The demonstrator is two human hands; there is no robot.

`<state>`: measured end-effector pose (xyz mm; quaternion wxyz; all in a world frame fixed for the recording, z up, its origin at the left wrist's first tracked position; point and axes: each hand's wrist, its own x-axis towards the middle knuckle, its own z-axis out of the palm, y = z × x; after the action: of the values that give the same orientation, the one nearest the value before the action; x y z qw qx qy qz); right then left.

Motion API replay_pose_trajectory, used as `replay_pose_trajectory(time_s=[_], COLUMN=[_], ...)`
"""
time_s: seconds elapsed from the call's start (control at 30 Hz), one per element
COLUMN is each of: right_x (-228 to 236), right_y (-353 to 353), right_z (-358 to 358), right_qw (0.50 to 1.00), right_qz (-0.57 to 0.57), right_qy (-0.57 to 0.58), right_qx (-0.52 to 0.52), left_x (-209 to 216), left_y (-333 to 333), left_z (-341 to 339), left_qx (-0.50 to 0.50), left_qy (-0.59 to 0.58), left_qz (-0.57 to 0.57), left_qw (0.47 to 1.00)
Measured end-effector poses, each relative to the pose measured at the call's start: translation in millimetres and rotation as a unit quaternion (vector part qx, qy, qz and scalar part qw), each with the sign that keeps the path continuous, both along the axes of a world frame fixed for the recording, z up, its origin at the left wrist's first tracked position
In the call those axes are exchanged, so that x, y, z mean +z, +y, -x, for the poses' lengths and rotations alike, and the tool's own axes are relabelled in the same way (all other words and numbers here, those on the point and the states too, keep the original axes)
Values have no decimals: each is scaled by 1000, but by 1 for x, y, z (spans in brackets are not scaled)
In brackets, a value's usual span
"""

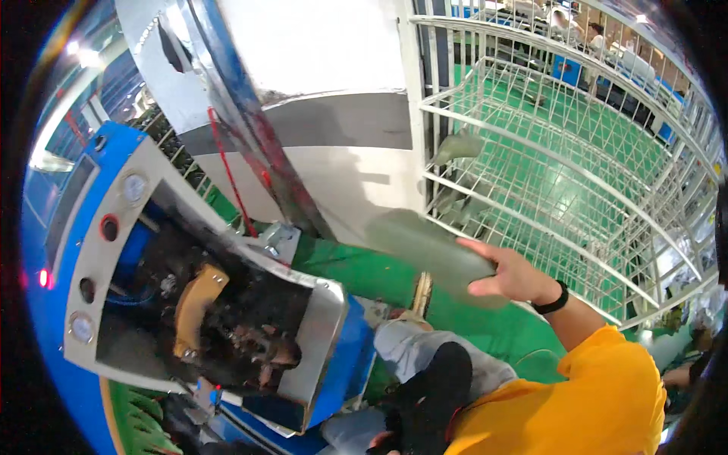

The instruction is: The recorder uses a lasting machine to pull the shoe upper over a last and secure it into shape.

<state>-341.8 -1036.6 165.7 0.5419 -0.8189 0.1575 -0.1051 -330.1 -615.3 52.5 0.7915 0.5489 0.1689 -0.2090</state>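
My right hand (518,274) is stretched out to the right of the machine, with thumb and fingers closed on the near end of a grey-green oblong piece (432,246). The piece is long, smooth and rounded at its far end; motion blurs it, so its exact kind does not show. It hangs over the green floor in front of a white wire rack (531,155). At the lower edge a bit of my left hand (381,441) shows near my lap, its fingers mostly hidden beside dark cloth.
On the left stands a blue and white machine (337,356) with round gauges and a dark, grimy cavity holding a tan curved block (199,309). A grey-green piece (459,146) sits at the rack's left end. A red rod (231,174) leans by a metal post.
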Motion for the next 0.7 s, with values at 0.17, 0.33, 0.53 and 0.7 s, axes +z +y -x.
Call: replay_pose_trajectory(time_s=[0.17, 0.33, 0.53, 0.7], right_x=[-24, -89, -63, -79], right_y=[-96, -274, -292, -316], right_z=[2, -24, -92, -128], right_qw=[925, 924, 938, 941], right_qz=[171, 96, -35, -14], right_qy=[63, 90, 96, 82], right_qx=[-334, -359, -330, -327], left_x=[5, 12, 19, 27], left_y=[-7, -18, -19, 25], left_z=[-38, -61, -74, -62], left_qx=[49, 70, 125, 209], left_qy=[-5, -6, -11, -11], left_qz=[-49, -95, -155, -201], left_qw=[998, 993, 980, 957])
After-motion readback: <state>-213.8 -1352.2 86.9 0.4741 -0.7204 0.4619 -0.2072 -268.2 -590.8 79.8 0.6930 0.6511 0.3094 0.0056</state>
